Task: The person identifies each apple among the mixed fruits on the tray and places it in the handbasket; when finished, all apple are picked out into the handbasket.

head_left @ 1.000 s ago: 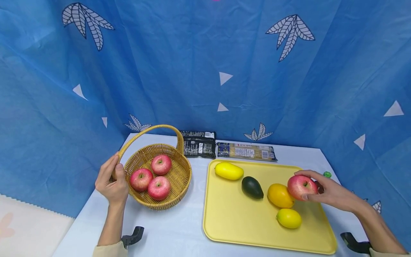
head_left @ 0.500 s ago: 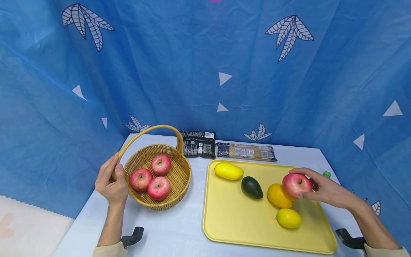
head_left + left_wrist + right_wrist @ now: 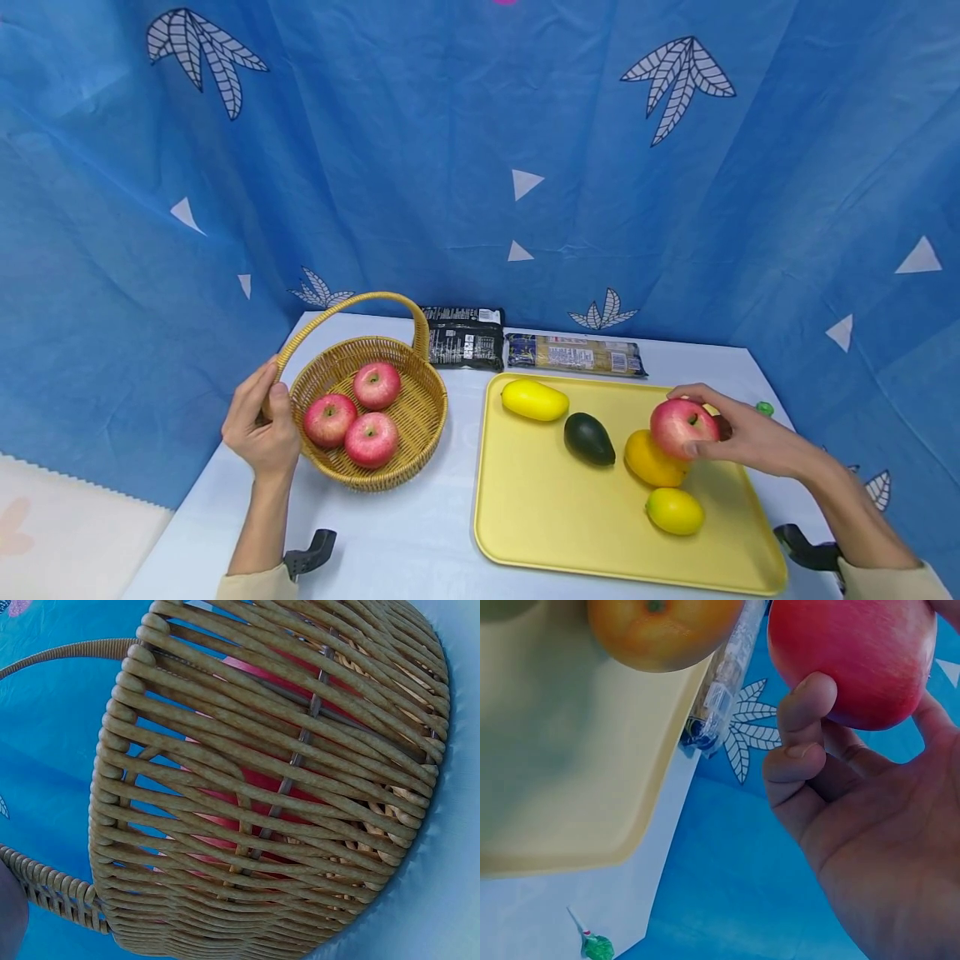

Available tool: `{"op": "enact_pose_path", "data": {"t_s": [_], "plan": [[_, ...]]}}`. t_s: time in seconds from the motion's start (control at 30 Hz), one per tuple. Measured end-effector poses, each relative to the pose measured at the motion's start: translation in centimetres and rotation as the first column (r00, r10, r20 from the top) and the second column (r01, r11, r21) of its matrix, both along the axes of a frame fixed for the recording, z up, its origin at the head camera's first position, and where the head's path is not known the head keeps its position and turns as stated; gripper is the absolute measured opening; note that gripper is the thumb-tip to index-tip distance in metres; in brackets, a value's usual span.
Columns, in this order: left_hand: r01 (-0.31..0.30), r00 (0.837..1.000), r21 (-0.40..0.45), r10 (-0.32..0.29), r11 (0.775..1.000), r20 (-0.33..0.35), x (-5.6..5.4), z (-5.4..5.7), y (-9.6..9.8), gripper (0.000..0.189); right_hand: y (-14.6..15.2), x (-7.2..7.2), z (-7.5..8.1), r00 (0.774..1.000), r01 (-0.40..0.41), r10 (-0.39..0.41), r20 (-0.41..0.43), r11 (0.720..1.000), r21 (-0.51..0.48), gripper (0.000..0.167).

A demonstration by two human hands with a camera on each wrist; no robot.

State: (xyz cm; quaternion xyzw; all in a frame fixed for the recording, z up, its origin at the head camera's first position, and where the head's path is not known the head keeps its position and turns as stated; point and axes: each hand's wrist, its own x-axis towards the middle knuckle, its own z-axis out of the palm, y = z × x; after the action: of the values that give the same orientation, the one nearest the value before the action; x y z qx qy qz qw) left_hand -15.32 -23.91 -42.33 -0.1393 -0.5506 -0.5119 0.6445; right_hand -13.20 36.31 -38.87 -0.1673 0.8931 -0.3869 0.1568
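My left hand grips the handle of a round wicker basket on the left of the table. Three red apples lie inside, one of them an apple at the back; in the left wrist view their red shows through the weave of the basket. Over the right part of a yellow tray, my right hand holds another red apple between thumb and fingers. This apple overlaps an orange-yellow fruit in the head view, while the right wrist view shows it raised off the tray.
On the tray lie a long yellow fruit, a dark green avocado and a lemon. Behind stand a black package and a clear packet by the blue curtain. A green-wrapped lollipop lies beyond the tray's corner.
My right hand has moved a little to the left with the apple, which now covers more of the orange-yellow fruit. My left hand and the basket have stayed put.
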Motion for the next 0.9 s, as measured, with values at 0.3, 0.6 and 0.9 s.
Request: {"op": "enact_pose_path", "data": {"t_s": [0.3,0.6,0.9], "plan": [[-0.004,1.000,-0.012,0.004,1.000,0.007,0.0,0.0,0.0,0.028,-0.5,-0.6,0.0,0.997,-0.069,0.071,0.020,0.994,-0.082,0.054],[0.004,1.000,-0.012,-0.003,1.000,0.027,0.1,0.1,0.0,0.030,-1.8,-1.2,0.2,0.998,-0.062,0.062,0.002,0.998,0.006,0.054],[-0.001,0.999,0.001,0.001,1.000,0.032,0.3,0.3,0.2,0.030,-2.7,-1.8,0.4,0.998,-0.068,0.068,0.003,0.996,0.060,0.055]]}}
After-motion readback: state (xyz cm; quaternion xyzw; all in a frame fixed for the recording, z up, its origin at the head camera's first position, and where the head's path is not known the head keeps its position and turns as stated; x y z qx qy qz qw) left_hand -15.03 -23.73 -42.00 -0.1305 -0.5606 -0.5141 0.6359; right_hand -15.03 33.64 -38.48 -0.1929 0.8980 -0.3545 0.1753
